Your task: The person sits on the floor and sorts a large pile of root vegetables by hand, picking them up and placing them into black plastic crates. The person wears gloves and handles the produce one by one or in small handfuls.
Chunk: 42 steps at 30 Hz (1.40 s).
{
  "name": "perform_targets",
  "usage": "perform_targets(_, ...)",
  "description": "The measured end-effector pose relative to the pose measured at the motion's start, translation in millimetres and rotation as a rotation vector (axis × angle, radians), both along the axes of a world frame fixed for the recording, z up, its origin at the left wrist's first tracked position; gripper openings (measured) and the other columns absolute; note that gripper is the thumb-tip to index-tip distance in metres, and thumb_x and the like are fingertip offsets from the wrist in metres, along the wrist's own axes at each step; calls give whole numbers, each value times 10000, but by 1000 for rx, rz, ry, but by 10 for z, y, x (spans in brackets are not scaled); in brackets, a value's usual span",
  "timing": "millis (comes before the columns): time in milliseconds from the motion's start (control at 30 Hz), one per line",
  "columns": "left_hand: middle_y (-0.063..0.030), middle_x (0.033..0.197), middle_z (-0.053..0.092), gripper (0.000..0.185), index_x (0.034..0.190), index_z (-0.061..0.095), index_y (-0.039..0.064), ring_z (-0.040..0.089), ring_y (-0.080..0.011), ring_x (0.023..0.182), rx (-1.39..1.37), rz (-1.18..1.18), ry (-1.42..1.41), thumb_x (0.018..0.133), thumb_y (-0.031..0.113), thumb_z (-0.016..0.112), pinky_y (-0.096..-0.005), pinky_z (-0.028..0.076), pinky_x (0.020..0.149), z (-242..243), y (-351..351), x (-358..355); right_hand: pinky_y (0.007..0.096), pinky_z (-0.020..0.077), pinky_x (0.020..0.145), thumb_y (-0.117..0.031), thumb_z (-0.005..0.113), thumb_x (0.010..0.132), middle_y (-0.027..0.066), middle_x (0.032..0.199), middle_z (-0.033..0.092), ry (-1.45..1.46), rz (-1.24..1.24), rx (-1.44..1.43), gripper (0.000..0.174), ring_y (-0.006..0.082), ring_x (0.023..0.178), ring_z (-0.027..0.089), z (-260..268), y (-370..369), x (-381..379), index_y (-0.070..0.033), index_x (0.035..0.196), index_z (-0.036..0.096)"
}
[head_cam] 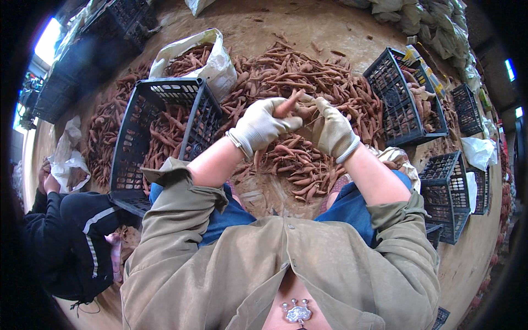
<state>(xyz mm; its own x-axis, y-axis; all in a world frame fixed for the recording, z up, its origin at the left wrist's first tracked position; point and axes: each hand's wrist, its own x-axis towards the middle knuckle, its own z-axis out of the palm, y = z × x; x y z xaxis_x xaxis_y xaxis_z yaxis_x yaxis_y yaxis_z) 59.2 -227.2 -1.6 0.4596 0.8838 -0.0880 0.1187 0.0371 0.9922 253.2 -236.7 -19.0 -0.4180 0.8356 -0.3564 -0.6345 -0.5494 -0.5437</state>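
Note:
My left hand (266, 123), in a pale knit work glove, is closed around a reddish-brown tuber (288, 105), which looks like a sweet potato. Close by on the right is my right hand (332, 128), gloved alike, its fingertips at the root end of the tubers between the hands; whether it grips one is hard to tell. Beneath and beyond both hands spreads a large heap of similar tubers (305, 74) on the floor, with a smaller bunch (303, 165) between my feet.
A tipped black plastic crate (189, 136) lies at left, before a white sack (225, 68) of tubers. Another crate (412, 134) with tubers lies at right, above a further black crate (443, 198). A person in dark clothes (62, 243) sits at the far left.

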Motion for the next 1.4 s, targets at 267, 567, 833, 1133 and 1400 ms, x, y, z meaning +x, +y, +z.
perform_targets(267, -58, 895, 707, 303, 1047, 686, 60, 645, -128, 761, 311, 19, 360, 780, 187, 752, -267, 505, 707, 12, -86, 16, 404, 543, 857, -349, 445, 994, 142, 1156, 603, -37, 29, 46, 401, 266, 1007, 621, 43, -63, -43, -64, 1270, 505)
perform_targets(567, -32, 870, 627, 197, 1060, 624, 74, 553, -98, 583, -643, 180, -516, 894, 180, 627, -190, 432, 474, 169, -102, 30, 195, 438, 478, -315, 440, 1012, 20, 778, 646, -626, -376, 47, 320, 80, 550, 548, 24, 122, 225, -56, 971, 623)
perform_targets(833, -14, 770, 613, 188, 960, 622, 85, 551, -111, 587, -694, 168, -644, 926, 266, 587, -271, 470, 558, -22, 25, -76, 302, 545, 707, -315, 459, 1000, 66, 1009, 665, -427, 112, -30, 311, 186, 870, 656, 8, -57, 226, -92, 1171, 595)
perform_targets(1133, 0, 798, 619, 164, 953, 613, 96, 583, -107, 590, -632, 275, -627, 918, 257, 615, -271, 518, 545, -5, 95, -151, 419, 502, 892, -334, 417, 1000, 105, 1180, 629, -87, 28, 10, 371, 256, 1045, 615, -91, -33, 256, -72, 1224, 554)
perform_targets(1400, 6, 1106, 658, 410, 1149, 641, 107, 579, -98, 1014, -269, 161, -299, 740, 80, 655, -302, 489, 836, -264, 45, -58, 367, 514, 836, -257, 624, 877, 89, 1065, 654, -470, 501, -114, 309, 213, 958, 633, -855, -994, 134, -52, 1110, 615)
